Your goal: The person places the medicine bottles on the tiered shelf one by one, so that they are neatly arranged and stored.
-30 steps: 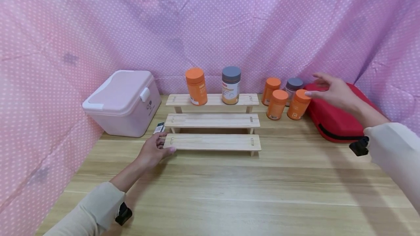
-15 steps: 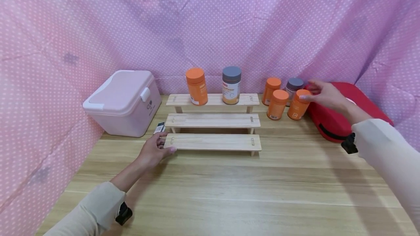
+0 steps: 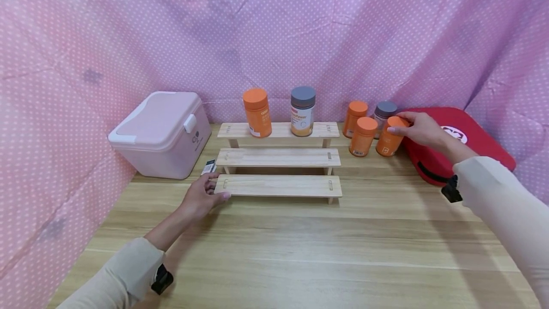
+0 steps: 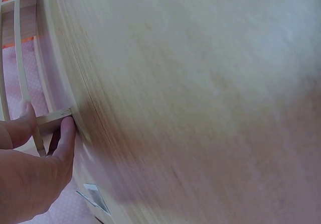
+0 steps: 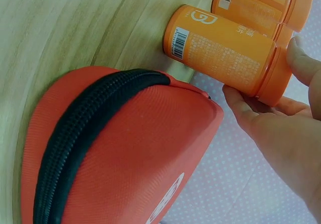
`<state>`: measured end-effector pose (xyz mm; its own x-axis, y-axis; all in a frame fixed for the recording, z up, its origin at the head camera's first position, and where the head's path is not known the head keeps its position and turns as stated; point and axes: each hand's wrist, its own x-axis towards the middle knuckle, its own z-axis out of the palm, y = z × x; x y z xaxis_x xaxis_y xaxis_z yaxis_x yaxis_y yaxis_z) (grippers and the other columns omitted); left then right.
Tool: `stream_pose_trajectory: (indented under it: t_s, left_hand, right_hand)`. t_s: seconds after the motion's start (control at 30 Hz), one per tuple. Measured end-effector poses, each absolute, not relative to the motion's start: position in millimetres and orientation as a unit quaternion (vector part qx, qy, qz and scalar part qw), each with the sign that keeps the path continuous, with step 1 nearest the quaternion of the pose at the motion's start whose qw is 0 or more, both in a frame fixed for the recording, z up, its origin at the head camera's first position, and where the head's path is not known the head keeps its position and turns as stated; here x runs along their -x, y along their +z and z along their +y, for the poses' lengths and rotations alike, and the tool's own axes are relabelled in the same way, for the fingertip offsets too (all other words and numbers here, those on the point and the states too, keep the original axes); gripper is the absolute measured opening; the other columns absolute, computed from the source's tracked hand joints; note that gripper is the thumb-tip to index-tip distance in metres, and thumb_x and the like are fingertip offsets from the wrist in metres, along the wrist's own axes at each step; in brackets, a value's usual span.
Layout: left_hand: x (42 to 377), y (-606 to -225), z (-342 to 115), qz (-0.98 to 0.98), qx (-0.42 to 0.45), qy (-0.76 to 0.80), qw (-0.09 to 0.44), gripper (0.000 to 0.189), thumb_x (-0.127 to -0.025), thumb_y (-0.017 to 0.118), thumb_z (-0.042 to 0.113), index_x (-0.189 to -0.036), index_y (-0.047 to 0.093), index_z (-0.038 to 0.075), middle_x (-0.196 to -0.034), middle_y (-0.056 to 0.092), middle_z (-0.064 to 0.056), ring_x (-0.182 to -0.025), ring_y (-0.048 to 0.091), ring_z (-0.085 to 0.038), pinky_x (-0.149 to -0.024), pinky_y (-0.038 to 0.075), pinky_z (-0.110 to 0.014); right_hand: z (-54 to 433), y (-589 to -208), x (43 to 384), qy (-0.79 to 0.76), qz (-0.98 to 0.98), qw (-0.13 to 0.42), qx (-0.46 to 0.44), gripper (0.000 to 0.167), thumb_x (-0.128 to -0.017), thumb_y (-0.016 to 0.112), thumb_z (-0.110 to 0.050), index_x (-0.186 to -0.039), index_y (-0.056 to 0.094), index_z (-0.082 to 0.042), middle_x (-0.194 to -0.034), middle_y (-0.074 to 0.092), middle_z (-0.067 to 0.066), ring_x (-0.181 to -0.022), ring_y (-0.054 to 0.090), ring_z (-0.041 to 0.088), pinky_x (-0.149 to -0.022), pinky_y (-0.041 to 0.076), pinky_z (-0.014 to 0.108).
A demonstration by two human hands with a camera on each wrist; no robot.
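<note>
My left hand (image 3: 200,199) grips the left end of the lowest tier of a three-tier wooden shelf rack (image 3: 279,186). Its thumb lies on the front edge, and in the left wrist view the fingers curl round a short leg (image 4: 56,117). On the top tier stand an orange bottle (image 3: 258,116) and a grey-lidded bottle (image 3: 302,113). To the right, my right hand (image 3: 424,130) holds another orange bottle (image 3: 390,139) near its lid; the right wrist view shows the thumb on the lid (image 5: 281,76) and fingers below. This bottle stands on the table.
Beside the held bottle stand two more orange bottles, a front one (image 3: 362,139) and a rear one (image 3: 354,117), plus a grey-lidded one (image 3: 383,114). A red zip case (image 3: 463,132) lies close on the right. At left sits a pink lidded box (image 3: 160,132); a dotted cloth (image 3: 274,37) hangs behind.
My right hand has moved left and slightly down from above the red case, and its fingers have closed around the orange bottle's upper part. The left hand stays on the rack.
</note>
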<state>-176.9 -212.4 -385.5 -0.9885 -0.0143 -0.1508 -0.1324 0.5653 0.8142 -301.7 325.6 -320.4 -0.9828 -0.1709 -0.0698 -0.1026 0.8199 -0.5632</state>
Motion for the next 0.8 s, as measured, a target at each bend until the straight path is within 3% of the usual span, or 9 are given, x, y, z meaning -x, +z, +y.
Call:
stream_pose_trajectory:
  t_s: [0.43, 0.8]
  left_hand:
    - [177, -385, -212, 0.883, 0.042, 0.464, 0.063, 0.065, -0.085, 0.073, 0.009, -0.139, 0.038, -0.002, -0.116, 0.060, -0.022, -0.097, 0.054, -0.024, -0.067, 0.046, -0.022]
    - [176, -383, -212, 0.882, 0.044, 0.463, 0.071, 0.067, -0.086, 0.073, 0.010, -0.141, 0.037, -0.002, -0.118, 0.060, -0.022, -0.098, 0.054, -0.024, -0.073, 0.046, -0.025]
  right_hand:
    - [327, -321, 301, -0.292, 0.951, 0.057, 0.080, 0.075, -0.094, 0.057, -0.047, -0.143, 0.034, 0.005, -0.131, 0.042, 0.033, -0.112, 0.039, 0.045, -0.097, 0.034, 0.060]
    - [328, -314, 288, -0.293, 0.951, 0.037, 0.090, 0.072, -0.092, 0.059, -0.049, -0.142, 0.040, -0.001, -0.127, 0.050, 0.027, -0.109, 0.044, 0.039, -0.093, 0.038, 0.052]
